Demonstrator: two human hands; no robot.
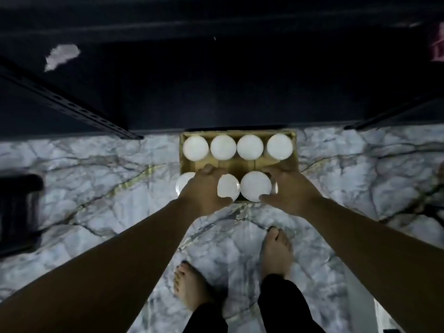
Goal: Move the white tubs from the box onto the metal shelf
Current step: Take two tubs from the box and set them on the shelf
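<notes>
Bare feet [276, 251] below; left hand [204, 191] and right hand [290, 188] each clamped on tubs [255, 189], just above the box [240, 164].

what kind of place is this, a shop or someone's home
Likely a home storeroom, though unsure: a dark slotted metal shelf stands on a polished grey marble floor, and the person's bare feet suggest indoors at home.

Both forearms are bare, with no sleeves, watch or rings on the left hand [204, 191] or right hand [292, 188]. The legs wear dark trousers [281, 306]; both feet [276, 253] are bare.
</notes>
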